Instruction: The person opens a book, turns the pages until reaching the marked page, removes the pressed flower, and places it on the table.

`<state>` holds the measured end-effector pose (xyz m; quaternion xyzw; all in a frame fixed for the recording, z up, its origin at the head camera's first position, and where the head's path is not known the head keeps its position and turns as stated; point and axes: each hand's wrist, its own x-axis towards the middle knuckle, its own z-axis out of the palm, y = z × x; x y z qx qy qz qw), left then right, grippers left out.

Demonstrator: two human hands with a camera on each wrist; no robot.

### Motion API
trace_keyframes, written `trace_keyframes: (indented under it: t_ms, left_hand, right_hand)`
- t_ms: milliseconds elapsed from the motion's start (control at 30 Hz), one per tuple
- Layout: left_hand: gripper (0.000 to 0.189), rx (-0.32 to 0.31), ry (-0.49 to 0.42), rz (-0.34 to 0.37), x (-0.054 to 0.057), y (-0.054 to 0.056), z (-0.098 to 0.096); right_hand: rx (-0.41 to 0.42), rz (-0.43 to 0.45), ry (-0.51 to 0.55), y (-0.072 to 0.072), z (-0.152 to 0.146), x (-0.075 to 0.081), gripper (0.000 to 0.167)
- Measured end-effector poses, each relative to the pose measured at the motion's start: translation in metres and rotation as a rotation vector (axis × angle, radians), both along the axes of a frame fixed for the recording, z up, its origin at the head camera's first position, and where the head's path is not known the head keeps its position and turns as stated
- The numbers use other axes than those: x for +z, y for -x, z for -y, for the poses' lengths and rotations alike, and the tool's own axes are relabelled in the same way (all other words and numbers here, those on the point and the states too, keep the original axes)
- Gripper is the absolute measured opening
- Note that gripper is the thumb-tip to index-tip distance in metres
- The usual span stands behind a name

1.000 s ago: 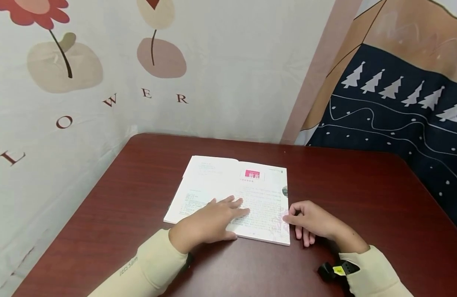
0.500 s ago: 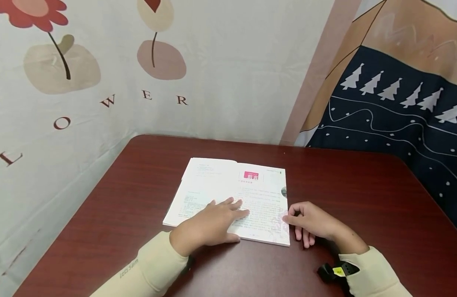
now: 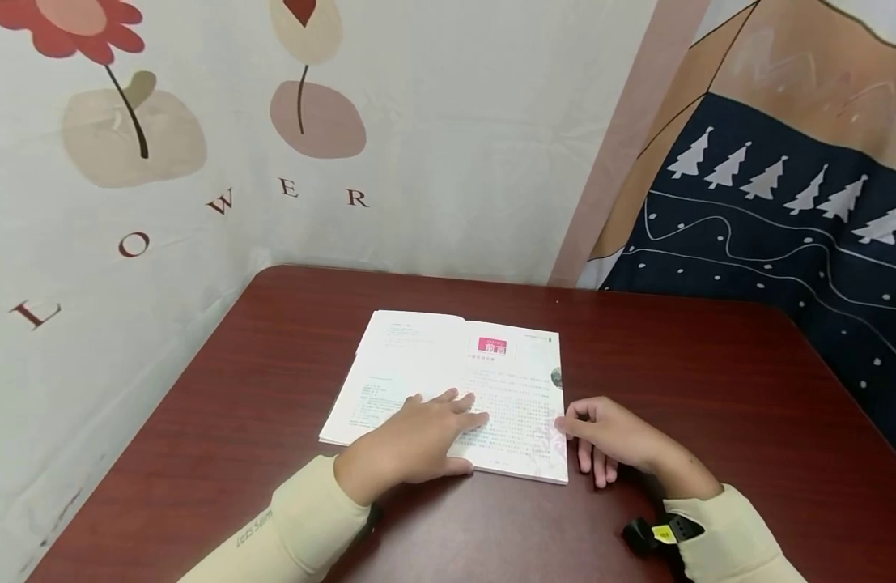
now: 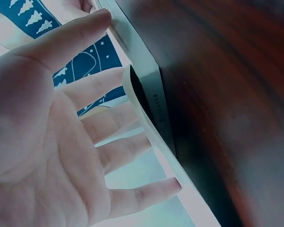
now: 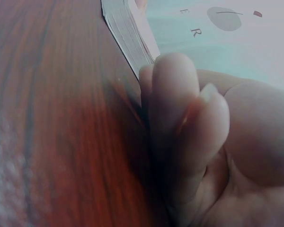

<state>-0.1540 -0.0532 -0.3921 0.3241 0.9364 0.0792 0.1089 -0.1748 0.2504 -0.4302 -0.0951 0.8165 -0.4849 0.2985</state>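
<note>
An open book (image 3: 426,348) with white printed pages lies on the table, a pink heading block at the top of its right page. My left hand (image 3: 411,437) rests across the lower middle of the pages, fingers spread and thumb by the near edge. In the left wrist view, its fingertips reach onto the paper at the book's spine (image 4: 151,90). At the lower right edge of the book, my right hand (image 3: 615,433) pinches the margin with thumb and curled index finger. Its other fingers hang bent beside the page block (image 5: 125,35).
The dark red wooden table (image 3: 710,389) extends around the book on all sides. Behind it hangs a pale cloth (image 3: 448,162) with flower prints and letters, and a navy cloth (image 3: 768,219) with white trees hangs at the right.
The view shifts slightly. The left thumb slides a little to the right along the book's near edge; the right hand stays at the page edge.
</note>
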Motion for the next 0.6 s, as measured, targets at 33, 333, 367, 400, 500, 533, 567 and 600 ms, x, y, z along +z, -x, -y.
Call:
trace_keyframes:
  t_ms: [33, 333, 367, 400, 500, 533, 567, 600]
  left_hand:
    - [0.062, -0.002, 0.003, -0.001, -0.001, -0.0001, 0.0002]
    - [0.061, -0.003, 0.011, 0.02, -0.0016, -0.0004, 0.0008]
    - [0.061, -0.004, 0.014, 0.018, -0.0013, -0.0005, 0.0008]
    - [0.061, -0.005, 0.018, 0.012, -0.0011, -0.0004, 0.0008]
    - [0.061, -0.006, 0.024, 0.0, -0.0004, 0.0, 0.0006]
    - [0.061, -0.005, 0.025, -0.003, -0.0001, 0.0001, 0.0005]
    - [0.061, -0.004, 0.026, -0.003, 0.0, 0.0002, 0.0005]
    - [0.061, -0.002, 0.024, 0.001, -0.0001, 0.0001, 0.0006]
  right_hand:
    - [-0.001, 0.002, 0.001, -0.0007, 0.0002, -0.0007, 0.036]
    - [-0.008, 0.024, 0.019, -0.0028, -0.0007, -0.0003, 0.036]
    - [-0.008, 0.022, 0.018, -0.0027, -0.0008, -0.0003, 0.036]
    - [-0.007, 0.019, 0.018, -0.0024, -0.0008, -0.0003, 0.036]
    - [-0.009, 0.011, 0.017, -0.0012, -0.0011, -0.0004, 0.036]
    - [-0.01, 0.009, 0.016, -0.0011, -0.0012, -0.0004, 0.037]
    - [-0.011, 0.008, 0.017, -0.001, -0.0012, -0.0006, 0.036]
    - [-0.011, 0.012, 0.019, -0.001, -0.0012, -0.001, 0.036]
